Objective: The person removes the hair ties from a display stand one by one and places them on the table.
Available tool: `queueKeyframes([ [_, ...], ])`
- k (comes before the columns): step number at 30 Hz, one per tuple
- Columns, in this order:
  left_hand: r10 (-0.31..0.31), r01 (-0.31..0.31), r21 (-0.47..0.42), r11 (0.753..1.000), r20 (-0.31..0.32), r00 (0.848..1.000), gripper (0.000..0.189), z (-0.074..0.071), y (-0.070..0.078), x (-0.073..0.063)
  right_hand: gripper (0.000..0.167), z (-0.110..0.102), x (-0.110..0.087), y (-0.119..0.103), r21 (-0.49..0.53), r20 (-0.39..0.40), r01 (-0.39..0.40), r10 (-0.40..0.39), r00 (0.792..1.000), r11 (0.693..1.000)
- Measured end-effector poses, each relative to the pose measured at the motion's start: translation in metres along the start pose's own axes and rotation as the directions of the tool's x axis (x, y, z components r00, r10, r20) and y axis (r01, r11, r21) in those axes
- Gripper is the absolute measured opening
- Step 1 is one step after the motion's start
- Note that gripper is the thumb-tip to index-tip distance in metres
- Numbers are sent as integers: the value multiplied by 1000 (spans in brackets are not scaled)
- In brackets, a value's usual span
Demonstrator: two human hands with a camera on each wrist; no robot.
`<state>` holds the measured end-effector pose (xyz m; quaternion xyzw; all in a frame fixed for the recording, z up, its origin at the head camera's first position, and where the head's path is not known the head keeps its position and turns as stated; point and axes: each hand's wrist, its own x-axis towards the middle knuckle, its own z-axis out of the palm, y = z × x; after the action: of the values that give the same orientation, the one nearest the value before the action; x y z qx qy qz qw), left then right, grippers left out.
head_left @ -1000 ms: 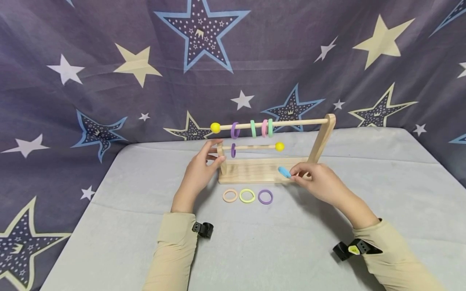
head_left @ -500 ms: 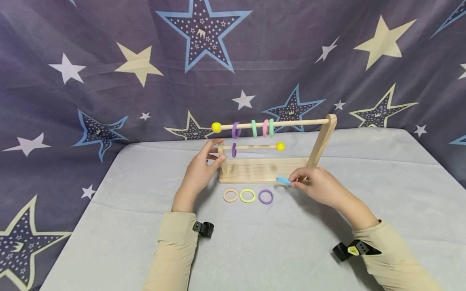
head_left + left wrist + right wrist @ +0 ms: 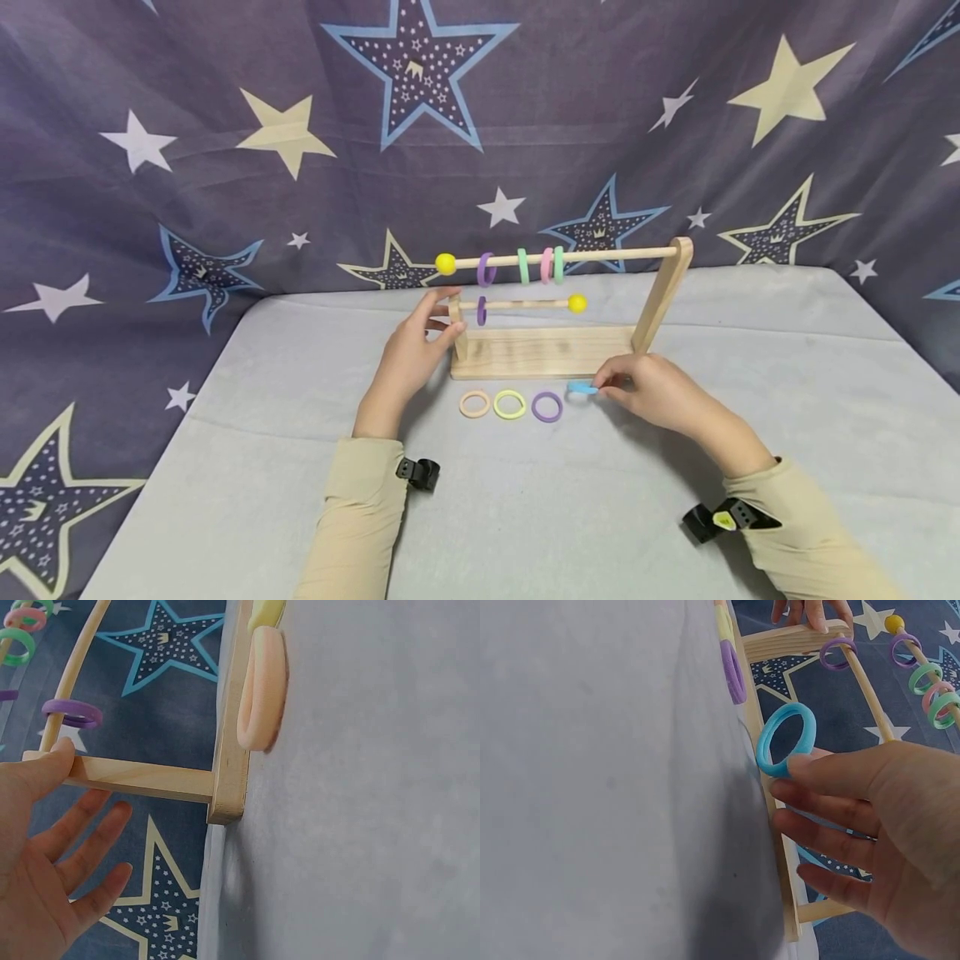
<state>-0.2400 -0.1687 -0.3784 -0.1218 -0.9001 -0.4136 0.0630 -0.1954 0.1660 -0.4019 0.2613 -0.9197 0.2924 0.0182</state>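
My right hand (image 3: 652, 392) pinches a blue ring (image 3: 786, 739) between thumb and forefinger, close over the table by the front edge of a wooden rack (image 3: 547, 354). With thumb and fingers, my left hand (image 3: 411, 350) holds the top of the rack's short left post (image 3: 142, 778). One purple ring (image 3: 482, 311) hangs on the lower rod beside that post. The upper rod (image 3: 637, 251) carries another purple ring (image 3: 486, 270), two green rings and a pink ring (image 3: 547, 265). In front of the rack lie a peach ring (image 3: 474, 404), a yellow ring (image 3: 510, 405) and a third purple ring (image 3: 547, 407).
The rack stands on a table with a light grey cloth (image 3: 510, 517). Behind it hangs a dark curtain (image 3: 337, 200) with stars. Yellow balls (image 3: 577, 303) cap the free rod ends, and a tall post (image 3: 663, 292) rises at the rack's right.
My right hand has lowered the blue ring from over the rack's base to just in front of it, turning it nearly flat. My left hand has stayed on the post.
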Motion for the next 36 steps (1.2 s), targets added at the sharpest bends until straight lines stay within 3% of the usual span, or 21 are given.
queueKeyframes([
  [14, -5, 5, 2, 1000, -2, 1000, 49, 0, 0, 0, 10, 4, -1, 0, 3, 57, -1, 1, 998, 1000],
  [36, 3, -3, 1, 1000, 10, 1000, 48, 0, 0, 0, 16, 6, -2, 1, -11, 71, 50, -49, 996, 999],
])
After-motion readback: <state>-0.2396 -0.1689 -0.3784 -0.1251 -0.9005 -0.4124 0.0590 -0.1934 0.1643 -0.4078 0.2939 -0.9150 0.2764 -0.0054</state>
